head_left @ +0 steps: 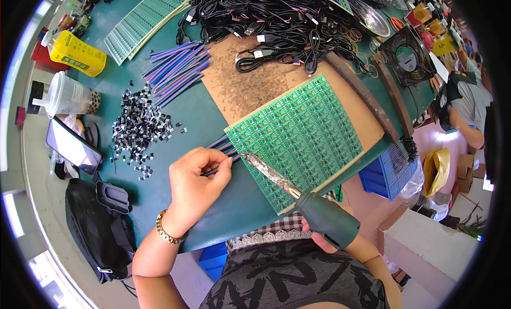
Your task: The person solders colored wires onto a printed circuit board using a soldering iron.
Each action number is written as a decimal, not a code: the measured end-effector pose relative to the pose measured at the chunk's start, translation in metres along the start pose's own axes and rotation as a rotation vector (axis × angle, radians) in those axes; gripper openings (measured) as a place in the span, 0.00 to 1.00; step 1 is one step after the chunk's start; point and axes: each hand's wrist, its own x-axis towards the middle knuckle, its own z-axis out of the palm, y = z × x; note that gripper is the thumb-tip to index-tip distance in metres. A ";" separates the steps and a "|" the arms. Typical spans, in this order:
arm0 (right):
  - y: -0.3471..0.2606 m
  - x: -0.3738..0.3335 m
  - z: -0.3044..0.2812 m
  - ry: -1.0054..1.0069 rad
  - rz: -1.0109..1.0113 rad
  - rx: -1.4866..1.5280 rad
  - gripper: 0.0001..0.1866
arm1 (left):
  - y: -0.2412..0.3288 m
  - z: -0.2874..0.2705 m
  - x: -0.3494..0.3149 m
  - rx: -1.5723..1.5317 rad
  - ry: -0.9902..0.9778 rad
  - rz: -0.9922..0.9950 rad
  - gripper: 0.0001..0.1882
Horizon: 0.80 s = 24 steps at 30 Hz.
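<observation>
A green circuit board panel (306, 130) with rows of small parts lies tilted on a brown board (213, 98). My left hand (198, 176) pinches thin coloured ribbon wires (226, 146) at the panel's left edge; the wire ends between the fingers are partly hidden. My right hand (318, 238) grips a soldering iron (327, 219) by its dark green handle. Its metal barrel points up and left, and the tip is close to the left edge of the panel, near the wires. Whether it touches cannot be made out.
Small black connectors (139, 122) lie heaped on the left, below a wire bundle (178, 69). Black cables (255, 16) pile at the back. A fan (407, 56) stands behind two dark bars (362, 96). A cup (72, 94), yellow bottle (77, 53) and phone (74, 144) line the left.
</observation>
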 end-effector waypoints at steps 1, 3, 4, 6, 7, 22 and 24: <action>0.000 0.000 0.002 0.037 -0.015 0.004 0.21 | 0.000 0.000 0.000 -0.007 0.004 0.005 0.03; -0.001 0.000 0.002 0.072 -0.029 0.009 0.21 | 0.000 -0.002 -0.001 0.000 -0.010 0.005 0.03; -0.002 0.001 0.000 0.047 -0.025 0.021 0.22 | 0.000 -0.003 -0.001 0.006 -0.026 0.007 0.03; -0.003 0.002 -0.001 0.019 -0.020 0.034 0.22 | -0.001 -0.004 -0.001 0.008 -0.028 0.007 0.03; -0.003 0.002 -0.002 0.011 -0.016 0.030 0.23 | -0.001 -0.004 -0.001 0.008 -0.032 0.011 0.03; 0.004 -0.008 0.002 0.033 0.039 0.058 0.26 | -0.002 -0.003 0.000 0.024 -0.032 0.037 0.04; 0.004 -0.006 0.000 0.028 -0.015 0.004 0.26 | -0.002 -0.004 -0.001 0.021 -0.032 0.033 0.04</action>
